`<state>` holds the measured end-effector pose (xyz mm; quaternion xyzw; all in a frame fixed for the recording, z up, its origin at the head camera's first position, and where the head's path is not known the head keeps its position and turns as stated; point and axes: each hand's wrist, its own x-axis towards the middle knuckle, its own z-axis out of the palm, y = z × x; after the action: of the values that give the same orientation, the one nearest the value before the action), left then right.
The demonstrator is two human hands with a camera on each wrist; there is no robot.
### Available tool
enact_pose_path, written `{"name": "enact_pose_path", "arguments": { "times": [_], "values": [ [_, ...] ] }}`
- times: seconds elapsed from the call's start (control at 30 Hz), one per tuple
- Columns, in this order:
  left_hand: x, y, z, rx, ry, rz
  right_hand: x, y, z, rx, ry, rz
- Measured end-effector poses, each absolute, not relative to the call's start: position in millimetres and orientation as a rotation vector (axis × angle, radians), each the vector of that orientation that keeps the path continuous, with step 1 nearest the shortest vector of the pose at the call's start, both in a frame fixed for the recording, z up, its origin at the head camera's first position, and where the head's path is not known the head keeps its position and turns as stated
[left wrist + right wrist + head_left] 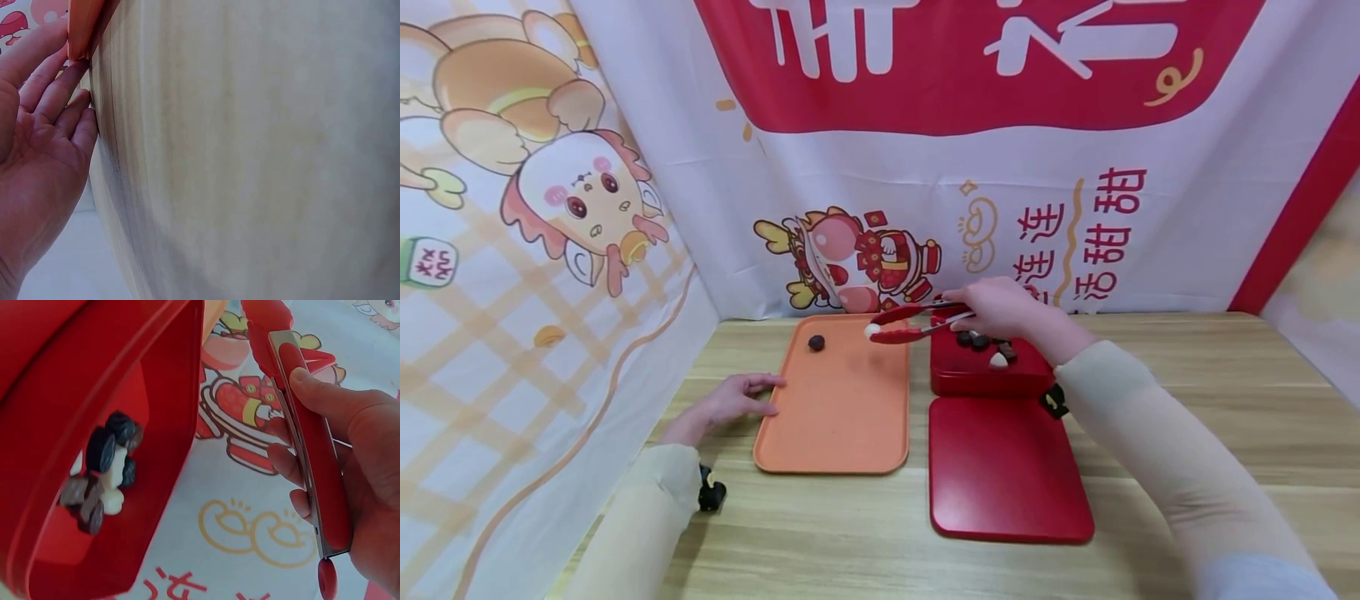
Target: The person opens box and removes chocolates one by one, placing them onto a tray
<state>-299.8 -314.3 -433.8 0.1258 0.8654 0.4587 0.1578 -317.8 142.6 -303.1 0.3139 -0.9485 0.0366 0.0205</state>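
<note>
One white piece (872,331) sits between the tips of the red tongs (898,335), above the orange tray (842,421); the right grip (998,307) is curled round the tongs, the left grip (739,398), fingers extended, touches the tray's rim. Likely light and slippery, the piece suits gentle mid-body pinching.

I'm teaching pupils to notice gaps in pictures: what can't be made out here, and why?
Exact count of pieces in the red box: right wrist view, they overlap.
Part of the box's far rim: head view, behind the right hand.
Tongs' top end: right wrist view, cut by top edge.
Most of the orange tray: left wrist view, cut by top edge.
</note>
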Motion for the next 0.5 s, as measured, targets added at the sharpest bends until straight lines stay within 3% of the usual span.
{"name": "enact_pose_path", "arguments": {
  "times": [0.5],
  "values": [
    [-300,-316,-433,0.352,2.482,1.287,-338,105,-326,0.928,-2.948,0.093]
  ]
}}
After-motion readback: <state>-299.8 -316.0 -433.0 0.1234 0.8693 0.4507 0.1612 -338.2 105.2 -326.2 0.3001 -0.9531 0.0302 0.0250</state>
